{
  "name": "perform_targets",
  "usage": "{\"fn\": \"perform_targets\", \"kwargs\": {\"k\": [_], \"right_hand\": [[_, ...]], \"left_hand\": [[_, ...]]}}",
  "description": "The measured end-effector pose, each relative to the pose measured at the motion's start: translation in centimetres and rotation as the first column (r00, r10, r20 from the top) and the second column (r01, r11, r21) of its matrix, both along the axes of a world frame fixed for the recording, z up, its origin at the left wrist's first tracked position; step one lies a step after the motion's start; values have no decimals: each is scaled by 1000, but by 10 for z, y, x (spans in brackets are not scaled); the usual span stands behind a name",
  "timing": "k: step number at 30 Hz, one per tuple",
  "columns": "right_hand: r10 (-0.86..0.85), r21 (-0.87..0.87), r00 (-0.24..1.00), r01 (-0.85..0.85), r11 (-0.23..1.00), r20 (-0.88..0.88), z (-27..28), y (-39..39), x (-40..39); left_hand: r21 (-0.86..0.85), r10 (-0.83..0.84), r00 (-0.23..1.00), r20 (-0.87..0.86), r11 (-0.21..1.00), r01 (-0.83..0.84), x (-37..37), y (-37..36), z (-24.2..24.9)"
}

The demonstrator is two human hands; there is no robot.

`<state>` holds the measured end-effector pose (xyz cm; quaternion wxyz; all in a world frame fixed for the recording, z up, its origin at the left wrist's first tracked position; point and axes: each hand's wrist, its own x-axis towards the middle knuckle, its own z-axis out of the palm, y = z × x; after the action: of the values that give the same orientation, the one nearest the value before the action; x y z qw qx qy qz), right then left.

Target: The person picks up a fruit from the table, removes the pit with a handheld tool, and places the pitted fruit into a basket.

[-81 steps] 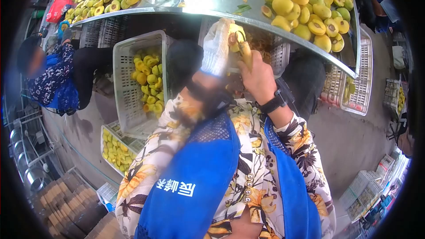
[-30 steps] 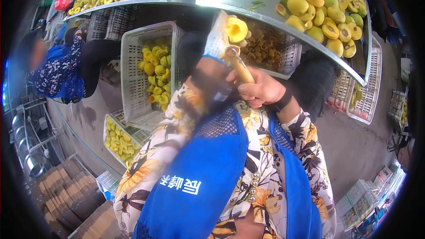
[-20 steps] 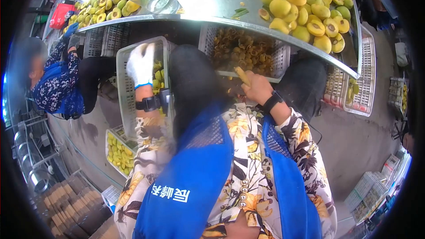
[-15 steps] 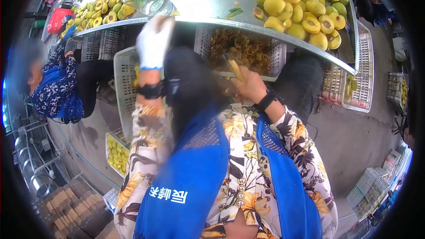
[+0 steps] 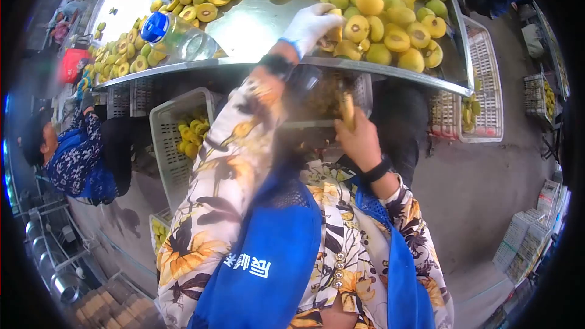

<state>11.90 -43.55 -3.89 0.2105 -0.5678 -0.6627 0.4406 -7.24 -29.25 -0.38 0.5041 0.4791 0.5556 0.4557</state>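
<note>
Head view: from my remote seat I see both hands at work around a metal table.
Left hand: the gloved left hand reaches over the table's front edge, arm stretched forward, palm down, fingers bent over a yellow fruit piece; I cannot tell whether they close on it.
Cut fruit: the fruit pile lies beside that glove, near the front edge, probably to be within easy reach.
Tool: its pale handle points up and away from the body, perhaps to hold the working end clear; that end is blurred.
Right hand: the bare right hand wraps its fingers around the handle, below the table edge, forearm angled inward.
White crate: it stands on the left side with yellow fruit inside, likely placed for a short reach.
Bottle: it lies tilted on the table, left of the glove.
</note>
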Motion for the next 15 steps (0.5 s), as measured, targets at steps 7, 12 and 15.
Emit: {"fn": "perform_targets", "kwargs": {"k": [7, 12, 15], "right_hand": [[136, 270, 981, -94, 958, -141, 30, 19, -32], [242, 86, 970, -242, 966, 11, 31, 10, -51], [262, 97, 962, -268, 958, 76, 30, 4, -50]], "left_hand": [[-263, 333, 667, 666, 942, -208, -27, -108, 11], [-219, 433, 674, 599, 898, -383, -16, -131, -9], [-186, 458, 760, 462, 887, -422, -6, -136, 0]]}}
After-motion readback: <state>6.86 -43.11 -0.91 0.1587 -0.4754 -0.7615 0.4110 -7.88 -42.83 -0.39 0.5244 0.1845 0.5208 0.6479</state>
